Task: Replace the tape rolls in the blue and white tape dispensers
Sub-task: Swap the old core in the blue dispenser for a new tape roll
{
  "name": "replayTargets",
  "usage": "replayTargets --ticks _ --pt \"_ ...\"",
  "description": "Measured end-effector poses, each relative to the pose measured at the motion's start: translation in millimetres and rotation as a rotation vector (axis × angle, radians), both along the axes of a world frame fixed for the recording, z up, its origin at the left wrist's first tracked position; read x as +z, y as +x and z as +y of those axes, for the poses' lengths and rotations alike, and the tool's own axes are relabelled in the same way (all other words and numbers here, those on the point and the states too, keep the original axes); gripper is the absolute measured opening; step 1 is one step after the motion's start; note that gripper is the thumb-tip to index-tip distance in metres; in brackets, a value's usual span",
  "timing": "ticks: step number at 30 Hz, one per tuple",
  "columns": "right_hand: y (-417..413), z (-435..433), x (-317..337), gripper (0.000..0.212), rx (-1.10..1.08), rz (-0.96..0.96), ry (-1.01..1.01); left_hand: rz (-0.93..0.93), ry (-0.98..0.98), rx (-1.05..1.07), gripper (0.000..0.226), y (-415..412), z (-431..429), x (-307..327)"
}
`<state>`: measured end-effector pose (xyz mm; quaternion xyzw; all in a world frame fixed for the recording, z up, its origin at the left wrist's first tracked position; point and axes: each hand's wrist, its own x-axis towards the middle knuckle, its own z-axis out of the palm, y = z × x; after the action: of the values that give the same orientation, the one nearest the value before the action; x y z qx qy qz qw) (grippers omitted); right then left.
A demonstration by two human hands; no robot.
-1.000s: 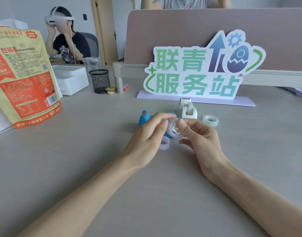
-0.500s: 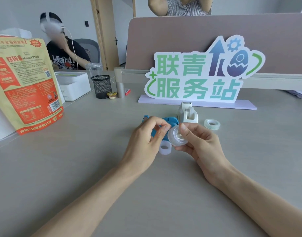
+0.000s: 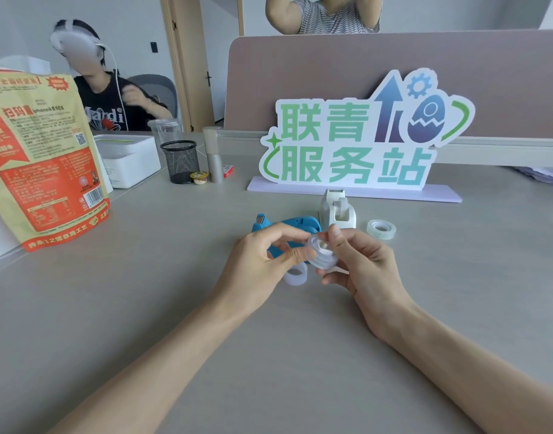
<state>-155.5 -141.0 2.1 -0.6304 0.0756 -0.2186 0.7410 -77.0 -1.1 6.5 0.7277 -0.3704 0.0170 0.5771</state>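
Both hands, left (image 3: pixel 262 261) and right (image 3: pixel 359 267), pinch one clear tape roll (image 3: pixel 321 253) above the grey worktop (image 3: pixel 175 308), edges blurred. Translucent ring (image 3: pixel 295 275) half hidden below. Blue dispenser (image 3: pixel 287 223) mostly covered; white dispenser (image 3: pixel 336 209) and spare roll (image 3: pixel 381 228) behind.

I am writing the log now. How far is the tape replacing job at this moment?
Looks done: an empty core lies on the table. In hand: both hands, left hand and right hand, hold a tape roll. Left: the blue dispenser and the white dispenser show no roll; a spare roll waits.
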Motion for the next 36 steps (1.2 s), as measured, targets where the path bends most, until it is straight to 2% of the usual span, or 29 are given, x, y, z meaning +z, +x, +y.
replayTargets --ticks 2,5,8,10,13,19,22,27,31,34,36 --pt "1.3 -2.8 0.3 0.043 0.016 0.028 0.054 0.009 -0.001 0.028 0.005 1.6 -1.6 -3.7" --pt "0.9 -7.3 1.5 0.034 0.099 0.026 0.143 -0.002 0.013 0.063 0.006 3.6 -3.6 -9.6" --pt "1.8 -9.1 -0.9 0.044 0.18 -0.005 0.205 -0.031 0.01 0.105 0.008 5.6 -2.9 -9.0" --pt "2.6 -7.2 -3.6 0.048 0.161 0.008 0.119 -0.043 0.002 0.12 0.009 6.7 -2.3 -8.0" --pt "4.1 -1.4 -8.6 0.049 0.035 -0.004 -0.132 -0.068 0.002 0.136 0.009 6.7 -2.3 -9.4" --pt "10.5 3.3 -9.4 0.026 -0.083 -0.088 -0.297 -0.08 -0.064 0.222 0.01 7.3 -3.8 -5.2" --pt "19.7 3.4 -4.4 0.021 -0.201 -0.107 -0.491 -0.041 -0.12 0.289 0.011 14.9 -10.0 -1.0" --pt "47.8 -7.8 -0.2 0.009 -0.317 -0.103 -0.69 -0.243 -0.027 0.362 0.014 41.1 -18.9 -10.9" --pt "60.4 -14.8 -7.4 0.007 -0.296 -0.083 -0.728 -0.313 -0.035 0.414 0.011 56.7 -21.9 -20.2" --pt "64.0 -17.3 -8.7 0.005 -0.244 -0.058 -0.686 -0.27 -0.006 0.412 0.005 60.5 -23.6 -22.1" --pt "65.1 -19.2 -10.0 0.012 -0.219 -0.035 -0.649 -0.221 0.01 0.394 0.005 61.2 -24.3 -22.6"
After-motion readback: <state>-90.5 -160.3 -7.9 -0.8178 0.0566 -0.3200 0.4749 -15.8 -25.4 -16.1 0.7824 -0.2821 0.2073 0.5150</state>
